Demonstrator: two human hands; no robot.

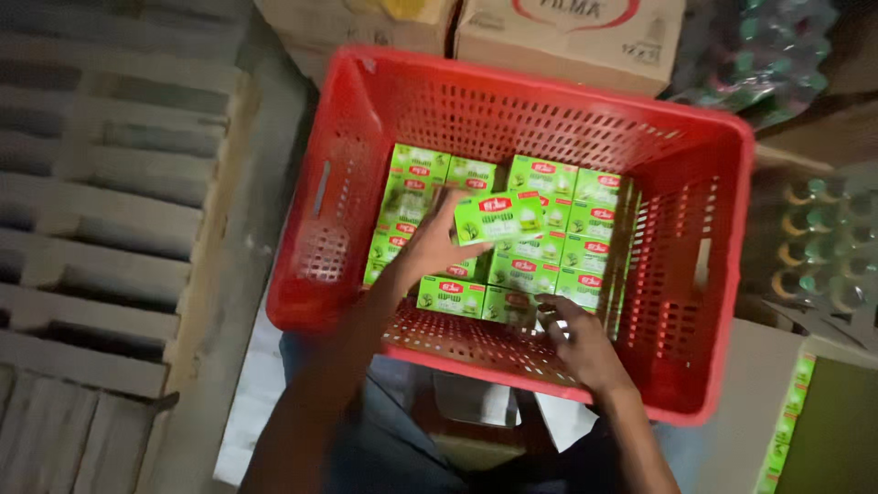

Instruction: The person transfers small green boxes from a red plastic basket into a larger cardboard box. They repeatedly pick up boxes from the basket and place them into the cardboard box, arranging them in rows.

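Observation:
A red perforated plastic crate (pixel 704 274) sits in front of me, its floor partly covered by several small green boxes (pixel 549 224) laid in rows. My left hand (pixel 430 242) is inside the crate and grips one green box (pixel 498 218) lifted above the rows. My right hand (pixel 581 343) reaches over the near rim, fingers bent on the green box at the near right end of the rows (pixel 512 306). Whether it grips that box is unclear.
Cardboard cartons (pixel 567 41) stand behind the crate. Shrink-wrapped bottles (pixel 823 247) lie at the right and back right. An open carton edged with green boxes (pixel 791 412) is at the lower right. A wooden pallet (pixel 101 183) fills the left.

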